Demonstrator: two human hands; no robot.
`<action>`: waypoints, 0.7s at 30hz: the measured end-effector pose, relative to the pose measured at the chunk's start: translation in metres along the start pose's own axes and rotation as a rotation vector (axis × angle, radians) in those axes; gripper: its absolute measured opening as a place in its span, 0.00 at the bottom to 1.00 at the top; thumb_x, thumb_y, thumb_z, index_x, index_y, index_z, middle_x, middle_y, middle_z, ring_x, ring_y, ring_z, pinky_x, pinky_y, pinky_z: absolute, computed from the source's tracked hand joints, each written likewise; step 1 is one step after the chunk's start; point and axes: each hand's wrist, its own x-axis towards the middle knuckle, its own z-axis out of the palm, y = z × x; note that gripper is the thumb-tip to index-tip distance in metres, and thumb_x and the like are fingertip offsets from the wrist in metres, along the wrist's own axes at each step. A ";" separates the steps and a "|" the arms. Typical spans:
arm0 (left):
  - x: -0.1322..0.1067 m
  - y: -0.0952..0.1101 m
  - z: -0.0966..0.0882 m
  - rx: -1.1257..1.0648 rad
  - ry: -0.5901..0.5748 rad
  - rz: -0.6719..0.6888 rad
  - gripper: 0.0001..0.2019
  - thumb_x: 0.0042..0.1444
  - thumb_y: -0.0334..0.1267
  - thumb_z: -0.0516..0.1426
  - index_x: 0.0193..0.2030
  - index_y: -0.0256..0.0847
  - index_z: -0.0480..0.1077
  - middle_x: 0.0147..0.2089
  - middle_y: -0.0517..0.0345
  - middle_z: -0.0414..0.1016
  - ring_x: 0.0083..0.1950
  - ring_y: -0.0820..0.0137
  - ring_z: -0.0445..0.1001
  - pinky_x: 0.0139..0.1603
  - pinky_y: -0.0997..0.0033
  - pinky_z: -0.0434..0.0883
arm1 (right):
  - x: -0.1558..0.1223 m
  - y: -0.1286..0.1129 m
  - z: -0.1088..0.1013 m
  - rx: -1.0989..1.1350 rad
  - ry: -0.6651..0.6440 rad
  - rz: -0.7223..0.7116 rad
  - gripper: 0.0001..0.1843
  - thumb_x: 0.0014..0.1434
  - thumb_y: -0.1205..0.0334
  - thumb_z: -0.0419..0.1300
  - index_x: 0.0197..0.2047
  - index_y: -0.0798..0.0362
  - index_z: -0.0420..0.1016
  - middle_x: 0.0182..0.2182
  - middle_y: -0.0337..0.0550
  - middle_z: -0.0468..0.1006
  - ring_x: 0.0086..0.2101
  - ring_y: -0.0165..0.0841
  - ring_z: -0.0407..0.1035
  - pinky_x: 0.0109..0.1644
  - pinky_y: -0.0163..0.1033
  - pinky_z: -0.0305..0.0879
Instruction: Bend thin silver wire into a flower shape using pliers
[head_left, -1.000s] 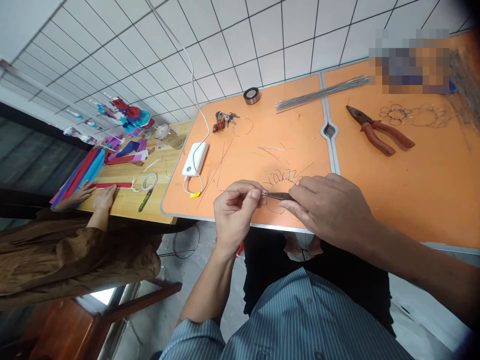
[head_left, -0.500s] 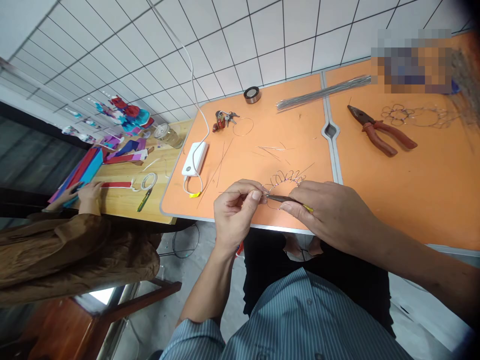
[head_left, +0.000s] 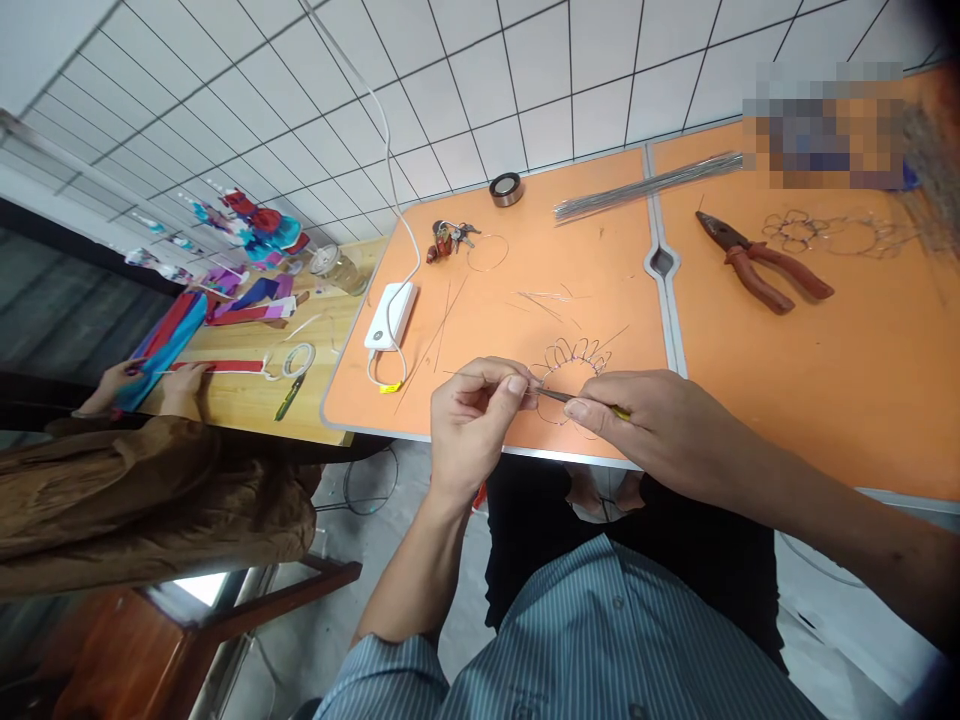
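My left hand point(head_left: 480, 415) pinches the left side of a wire ring with small loops point(head_left: 574, 355) between thumb and fingers, over the orange table's front edge. In my right hand point(head_left: 645, 415) is a slim pair of pliers point(head_left: 555, 396) with dark jaws and a bit of yellow handle showing. The plier tips point left and meet the wire at my left fingertips. My fingers hide the exact spot of contact. Several loops of the ring stand up along its far side.
Red-handled pliers point(head_left: 761, 262) lie on the right, near more looped wire point(head_left: 795, 230). Behind are a bundle of straight wires point(head_left: 645, 188), a tape roll point(head_left: 505, 188) and keys point(head_left: 450, 238). A white power bank point(head_left: 390, 316) sits left. Another person's hands point(head_left: 184, 388) handle ribbon at the wooden table point(head_left: 247, 405).
The plier tips and my right hand have shifted slightly right and down. More of the wire ring's loops show now. At the left, the other person's hands have moved apart along the ribbon.
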 end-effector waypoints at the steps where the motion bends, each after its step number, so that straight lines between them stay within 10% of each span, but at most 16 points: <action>1: 0.000 0.001 0.000 0.000 0.003 -0.006 0.09 0.67 0.42 0.70 0.37 0.41 0.82 0.38 0.53 0.85 0.35 0.71 0.81 0.39 0.70 0.82 | 0.000 0.000 0.000 0.009 -0.005 0.014 0.24 0.76 0.50 0.52 0.27 0.49 0.63 0.25 0.37 0.72 0.28 0.32 0.65 0.33 0.40 0.52; 14: 0.009 -0.002 -0.003 -0.030 0.033 -0.087 0.07 0.62 0.38 0.72 0.34 0.41 0.84 0.36 0.54 0.86 0.31 0.72 0.81 0.35 0.73 0.79 | -0.018 0.006 -0.001 -0.026 0.088 -0.006 0.21 0.80 0.52 0.53 0.35 0.51 0.74 0.35 0.40 0.80 0.37 0.34 0.71 0.39 0.40 0.55; 21: 0.032 0.008 -0.004 -0.049 0.065 -0.170 0.05 0.58 0.30 0.70 0.31 0.39 0.82 0.33 0.53 0.85 0.29 0.70 0.80 0.32 0.70 0.76 | -0.062 0.092 -0.017 -0.571 0.387 0.326 0.19 0.79 0.51 0.58 0.41 0.53 0.82 0.37 0.48 0.83 0.38 0.40 0.74 0.41 0.44 0.56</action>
